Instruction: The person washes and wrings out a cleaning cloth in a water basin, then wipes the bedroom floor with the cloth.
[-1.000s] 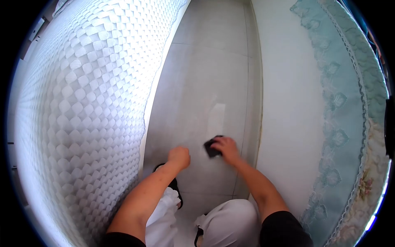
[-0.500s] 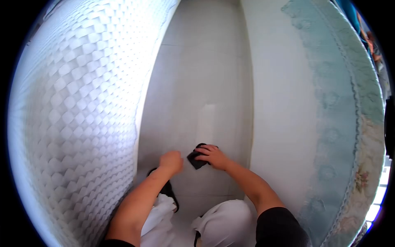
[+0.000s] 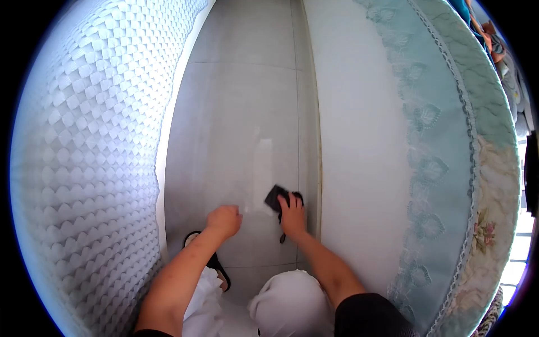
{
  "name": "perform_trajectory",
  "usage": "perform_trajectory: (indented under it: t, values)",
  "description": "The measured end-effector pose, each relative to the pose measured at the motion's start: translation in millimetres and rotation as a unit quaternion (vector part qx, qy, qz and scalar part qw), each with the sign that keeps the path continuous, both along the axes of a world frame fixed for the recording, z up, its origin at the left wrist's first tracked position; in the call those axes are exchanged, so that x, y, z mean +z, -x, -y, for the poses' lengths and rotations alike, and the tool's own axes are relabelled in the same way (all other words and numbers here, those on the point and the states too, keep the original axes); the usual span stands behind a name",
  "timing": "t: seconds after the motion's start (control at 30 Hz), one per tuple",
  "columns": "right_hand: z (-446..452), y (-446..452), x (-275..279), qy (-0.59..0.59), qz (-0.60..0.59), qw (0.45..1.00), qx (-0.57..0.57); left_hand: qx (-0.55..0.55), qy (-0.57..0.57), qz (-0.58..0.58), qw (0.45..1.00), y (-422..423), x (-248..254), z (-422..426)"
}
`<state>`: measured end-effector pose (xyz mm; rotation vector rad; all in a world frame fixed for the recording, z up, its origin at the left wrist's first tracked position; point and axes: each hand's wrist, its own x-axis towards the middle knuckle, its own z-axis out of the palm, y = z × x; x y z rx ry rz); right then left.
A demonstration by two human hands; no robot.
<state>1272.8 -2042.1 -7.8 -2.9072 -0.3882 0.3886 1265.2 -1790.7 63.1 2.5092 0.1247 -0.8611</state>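
My right hand (image 3: 293,214) grips a black object (image 3: 274,197) at the floor, fingers spread over its right part. The object looks like a dark cloth or pad, with a thin black loop hanging below beside my wrist. To the left, my left hand (image 3: 224,220) is a closed fist above the floor, apart from the black object; whatever it may hold is hidden. Grey tiles (image 3: 241,112) lie beneath both hands.
A white quilted cover (image 3: 101,151) rises at the left. On the right stands a white panel (image 3: 353,140) with a green lace-edged cover (image 3: 438,140) beside it. My knees in white trousers (image 3: 292,303) and a black sandal (image 3: 222,272) are at the bottom.
The view has shifted, so the floor strip sits further left. My right hand has turned, its fingers now pointing up the frame, still on the black object. My left hand remains a fist.
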Motion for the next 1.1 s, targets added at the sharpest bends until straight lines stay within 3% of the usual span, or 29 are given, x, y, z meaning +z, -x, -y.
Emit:
perform_trajectory:
  t: [0.1, 0.2, 0.27, 0.37, 0.47, 0.5, 0.63, 0.83, 0.93, 1.03, 1.1]
  values:
    - [11.5, -8.5, 16.2, -0.225, -0.105, 0.969, -0.014, -0.022, -0.005, 0.011, 1.0, -6.7, 7.6, 6.4]
    - [26.5, -56.5, -16.1, -0.444, -0.142, 0.879, -0.104, -0.026, -0.003, 0.013, 1.0, -19.1, 11.6, 5.5]
    - [41.9, -96.8, -23.5, -0.339, -0.055, 0.935, -0.091, -0.014, 0.005, 0.02, 1.0, -20.4, 13.2, 3.3]
    - [24.6, -106.0, 1.1, -0.265, 0.039, 0.951, -0.157, -0.02, 0.002, 0.018, 1.0, -22.0, 12.5, -0.9]
    - [-2.9, -82.8, 16.9, -0.026, 0.114, 0.991, -0.059, -0.01, 0.007, 0.006, 1.0, -17.5, 0.0, -4.4]
    - [-10.4, -77.3, 17.2, -0.031, 0.095, 0.994, -0.034, -0.008, 0.007, 0.009, 1.0, -14.6, -4.4, -5.3]
    - [-42.6, -97.9, -16.4, -0.012, 0.04, 0.983, -0.177, -0.001, 0.007, 0.014, 1.0, -10.7, -7.9, -8.2]
    - [-64.3, -177.5, -32.1, -0.141, 0.052, 0.988, 0.031, 0.014, 0.021, 0.014, 1.0, -7.9, -10.0, -9.4]
    - [-49.5, -100.4, -33.2, -0.154, -0.001, 0.984, 0.094, 0.012, 0.01, 0.027, 1.0, -11.7, -12.5, -10.7]
    - [-11.6, 3.5, -33.7, -0.111, -0.05, 0.965, 0.234, 0.011, 0.017, 0.006, 1.0, -17.2, -9.9, -9.8]
    - [-1.2, 4.7, -17.3, -0.131, -0.074, 0.951, 0.269, 0.0, 0.023, -0.003, 1.0, -24.4, -4.3, -6.8]
